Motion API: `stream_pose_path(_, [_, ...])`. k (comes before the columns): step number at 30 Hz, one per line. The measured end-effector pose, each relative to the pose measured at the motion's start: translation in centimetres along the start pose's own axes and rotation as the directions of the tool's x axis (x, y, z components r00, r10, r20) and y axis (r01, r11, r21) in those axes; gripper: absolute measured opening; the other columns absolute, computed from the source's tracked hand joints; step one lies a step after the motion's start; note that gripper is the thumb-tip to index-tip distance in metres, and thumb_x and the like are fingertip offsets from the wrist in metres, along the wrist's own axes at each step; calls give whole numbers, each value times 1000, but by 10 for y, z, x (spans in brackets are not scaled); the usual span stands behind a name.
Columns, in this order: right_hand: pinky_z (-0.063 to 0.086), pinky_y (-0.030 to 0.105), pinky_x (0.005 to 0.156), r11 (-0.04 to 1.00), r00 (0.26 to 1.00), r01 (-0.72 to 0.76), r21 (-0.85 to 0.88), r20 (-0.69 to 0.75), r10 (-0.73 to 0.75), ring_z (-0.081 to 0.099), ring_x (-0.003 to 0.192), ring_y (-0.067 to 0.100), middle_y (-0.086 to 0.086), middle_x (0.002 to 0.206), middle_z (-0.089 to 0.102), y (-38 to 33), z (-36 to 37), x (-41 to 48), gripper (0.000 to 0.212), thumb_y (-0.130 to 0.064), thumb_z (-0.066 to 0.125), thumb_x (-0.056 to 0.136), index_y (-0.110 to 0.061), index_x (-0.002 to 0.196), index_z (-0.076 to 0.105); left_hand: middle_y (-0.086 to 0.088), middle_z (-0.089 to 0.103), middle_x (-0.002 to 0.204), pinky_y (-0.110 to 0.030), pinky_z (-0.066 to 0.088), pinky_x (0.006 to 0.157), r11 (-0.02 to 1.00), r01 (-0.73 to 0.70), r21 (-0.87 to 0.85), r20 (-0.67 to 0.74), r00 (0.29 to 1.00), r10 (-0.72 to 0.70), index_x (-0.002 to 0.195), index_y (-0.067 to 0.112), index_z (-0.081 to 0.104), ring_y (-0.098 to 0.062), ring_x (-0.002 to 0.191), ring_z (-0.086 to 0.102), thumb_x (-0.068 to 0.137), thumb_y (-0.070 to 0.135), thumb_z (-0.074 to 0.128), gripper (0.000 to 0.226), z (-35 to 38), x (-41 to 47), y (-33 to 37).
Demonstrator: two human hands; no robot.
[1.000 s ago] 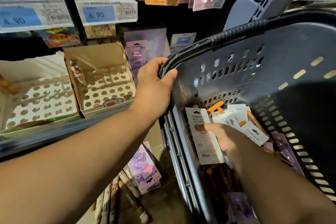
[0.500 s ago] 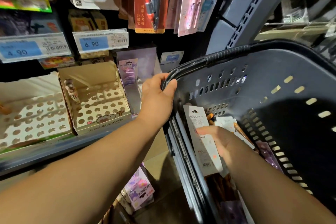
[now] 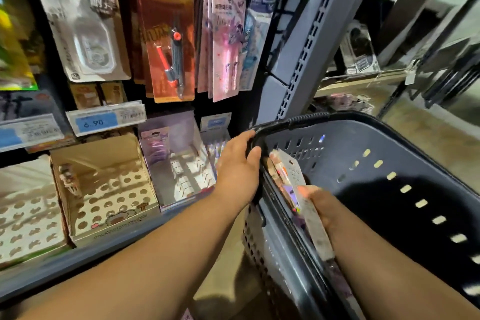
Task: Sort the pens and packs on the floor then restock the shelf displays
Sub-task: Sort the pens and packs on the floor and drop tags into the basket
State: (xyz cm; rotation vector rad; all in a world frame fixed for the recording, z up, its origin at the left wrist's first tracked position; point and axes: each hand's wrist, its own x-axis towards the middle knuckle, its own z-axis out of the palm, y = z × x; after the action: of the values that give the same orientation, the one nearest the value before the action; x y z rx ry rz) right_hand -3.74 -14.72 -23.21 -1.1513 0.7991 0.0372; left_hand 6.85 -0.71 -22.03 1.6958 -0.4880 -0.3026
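The right hand (image 3: 320,206) now raises its gripped pack (image 3: 296,179) to the basket (image 3: 363,153) rim; the left hand (image 3: 240,163) keeps gripping that rim. Restocking the shelf (image 3: 104,254) probably follows.

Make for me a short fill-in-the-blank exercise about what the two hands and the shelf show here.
1. The left hand grips the rim of the dark grey ___.
2. The right hand holds a flat carded ___.
3. The blue price label above the holed cardboard box reads ___.
Missing words: basket; pack; 6.90
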Motion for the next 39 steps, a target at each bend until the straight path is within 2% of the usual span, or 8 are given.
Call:
stream_pose_path(6, [40,20,32,983,989,101,153,91,-115,48,31,18,8,48,55,-31,-12,-13,18,-21,59,90,-3,87,59,-4,-2,164,-42,-2,121,968,140,206,98,982,-163,152,30,28,-23,150,-7,96,60,32,64,31,-21,46])
stream_pose_path(9, [49,33,66,985,987,127,115,87,-137,57,69,31,17,85,60,-43,-6,-14,59,-33,82,72,-1,117,63,-1,-17,163,-48,-8,119,936,159,313,109,973,-202,155,27,19,-22,148,-21,93,67,25,74,36,-30,61])
stream_pose_path(12, [40,40,97,974,976,154,168,127,-176,51,98,28,12,87,66,-49,-8,-11,57,-35,93,39,-9,88,79,-4,-15,163,-48,-9,120,909,139,393,111,974,-196,155,21,15,-23,148,-21,94,66,23,77,41,-36,70])
stream_pose_path(17, [55,36,81,949,927,204,242,263,-266,67,95,28,13,110,68,-59,-3,-22,106,-39,98,22,-10,118,64,2,12,163,-49,-2,121,977,163,139,128,975,-181,152,29,20,-21,150,-13,94,66,25,68,42,-45,82])
stream_pose_path(20, [52,40,96,932,887,221,287,338,-315,61,118,28,14,129,62,-68,21,-42,95,-36,92,45,-13,131,58,3,26,159,-49,17,120,964,238,-117,154,963,-220,154,36,6,-24,150,13,71,87,32,101,31,-46,92])
stream_pose_path(28, [54,25,48,936,856,295,190,383,-348,66,51,18,8,63,69,-77,122,-85,23,-27,61,65,-10,67,76,-2,48,147,-52,39,109,861,332,-386,109,943,-314,144,44,36,-31,131,50,29,104,45,130,-64,-58,106])
stream_pose_path(33, [50,42,77,981,865,179,79,461,-195,69,65,28,16,79,70,-34,193,-94,27,-25,74,66,-9,88,75,-11,68,121,-44,56,88,815,406,-414,199,914,-354,131,25,57,-29,108,67,78,81,40,79,-148,-99,95])
stream_pose_path(39, [52,38,69,999,868,23,44,494,-42,70,64,26,13,76,72,56,257,-82,21,-32,67,69,-13,75,75,-10,75,88,-32,53,67,741,465,-484,265,885,-383,110,19,64,-22,74,71,92,61,34,53,-215,-138,12])
